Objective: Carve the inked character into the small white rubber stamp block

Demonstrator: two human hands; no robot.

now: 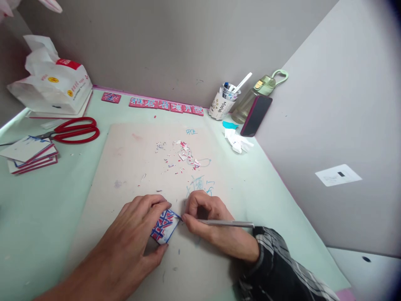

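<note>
My left hand (139,234) grips a small square tile (165,228) between thumb and fingers. Blue-outlined character strokes cover its white face, with red showing where the surface is cut away. My right hand (206,215) is closed around a slim silver pen-style craft knife (225,223). The knife's tip is at the tile's upper right corner; whether it touches cannot be made out. Both hands are over a beige board (125,167). Red and white shavings (188,154) are scattered on the board beyond my hands, near blue pen marks (199,184).
Finished-looking red tiles (163,104) line the back wall, with one separate tile (111,97). Red-handled scissors (77,130) and stacked square pieces (31,152) lie left, below a paper bag (59,90). A pen cup (221,104), bottle (250,102), phone (257,116) and crumpled tissue (237,141) stand back right.
</note>
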